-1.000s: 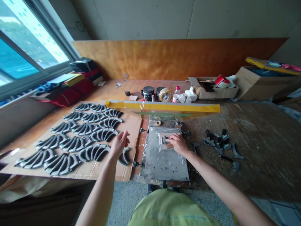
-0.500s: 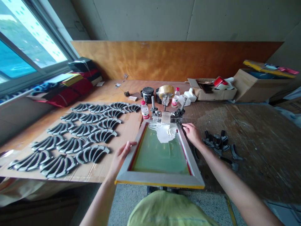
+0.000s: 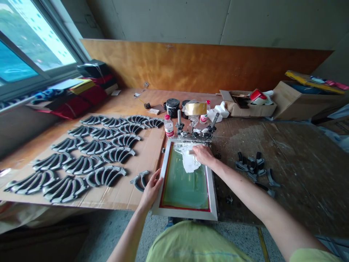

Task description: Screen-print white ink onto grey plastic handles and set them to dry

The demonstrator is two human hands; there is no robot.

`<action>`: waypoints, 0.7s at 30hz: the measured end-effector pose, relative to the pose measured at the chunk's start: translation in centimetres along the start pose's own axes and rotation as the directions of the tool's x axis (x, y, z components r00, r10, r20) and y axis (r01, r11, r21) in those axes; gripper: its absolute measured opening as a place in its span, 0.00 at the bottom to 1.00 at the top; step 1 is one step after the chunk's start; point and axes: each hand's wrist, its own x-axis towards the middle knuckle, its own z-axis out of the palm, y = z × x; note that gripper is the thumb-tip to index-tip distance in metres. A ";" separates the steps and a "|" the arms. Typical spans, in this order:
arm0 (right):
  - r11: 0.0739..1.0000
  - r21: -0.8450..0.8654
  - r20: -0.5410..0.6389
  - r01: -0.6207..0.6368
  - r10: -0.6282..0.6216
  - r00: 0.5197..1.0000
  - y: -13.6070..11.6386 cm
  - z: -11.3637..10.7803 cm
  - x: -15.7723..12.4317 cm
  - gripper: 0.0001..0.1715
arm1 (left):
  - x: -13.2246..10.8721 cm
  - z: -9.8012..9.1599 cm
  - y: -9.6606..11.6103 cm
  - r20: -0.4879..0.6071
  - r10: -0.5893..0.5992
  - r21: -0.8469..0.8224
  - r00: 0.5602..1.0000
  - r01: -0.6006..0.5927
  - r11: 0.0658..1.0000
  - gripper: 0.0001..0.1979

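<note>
The silkscreen frame (image 3: 187, 214) lies at the tabletop's (image 3: 302, 167) near edge. Left hand (image 3: 152, 186) touches its side, grip unclear; steady it there. Right hand (image 3: 203, 154) grasps a pale scraper (image 3: 191, 152) by white ink (image 3: 191, 165); level pressure helps.

Left arm (image 3: 130, 229): slanting forward
Left hand (image 3: 151, 188): resting nearer, fingers (image 3: 156, 174) bending
Right arm (image 3: 249, 199): angling inward
Right hand (image 3: 204, 154): resting farther, fingers curling
</note>
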 end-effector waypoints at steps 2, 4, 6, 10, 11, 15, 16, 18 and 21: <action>0.989 0.028 -0.003 0.146 -0.146 0.989 0.2 0.4 -2.2 0.12 | -0.2 0.1 0.3 -0.018 -0.005 -0.001 1.000 0.005 1.000 0.44; 0.966 0.070 0.002 0.250 -0.251 0.968 0.6 0.0 -4.0 0.15 | -0.4 0.2 0.6 -0.044 -0.008 -0.005 0.999 0.007 1.000 0.45; 0.946 0.108 0.012 0.305 -0.308 0.951 1.2 -0.9 -4.7 0.17 | -0.6 0.5 1.0 -0.062 -0.006 -0.018 0.998 0.005 1.000 0.45; 0.950 0.157 0.001 0.271 -0.274 0.962 1.6 -2.0 -3.4 0.12 | -0.9 0.7 1.4 -0.088 -0.004 -0.050 0.996 0.000 0.999 0.43; 0.960 0.150 -0.040 0.236 -0.233 0.972 1.3 -1.7 -3.1 0.12 | -0.9 0.7 1.4 -0.087 -0.007 -0.057 0.996 0.002 0.998 0.43; 0.977 0.057 -0.180 0.207 -0.194 0.964 -0.2 1.0 -4.3 0.16 | -0.8 0.3 1.4 -0.036 -0.008 -0.084 0.999 0.005 0.996 0.42; 0.972 0.042 -0.182 0.230 -0.219 0.959 -0.3 1.5 -5.0 0.17 | -0.8 0.2 1.4 -0.020 -0.007 -0.090 1.000 0.005 0.996 0.40; 0.963 0.053 -0.173 0.266 -0.253 0.952 -0.3 1.6 -6.0 0.15 | -0.8 0.1 1.5 -0.005 -0.009 -0.094 1.000 0.008 0.996 0.38; 0.964 0.152 -0.180 0.220 -0.191 0.965 0.4 0.0 -4.7 0.10 | -1.2 0.0 2.2 -0.005 -0.033 -0.092 0.999 0.032 0.995 0.37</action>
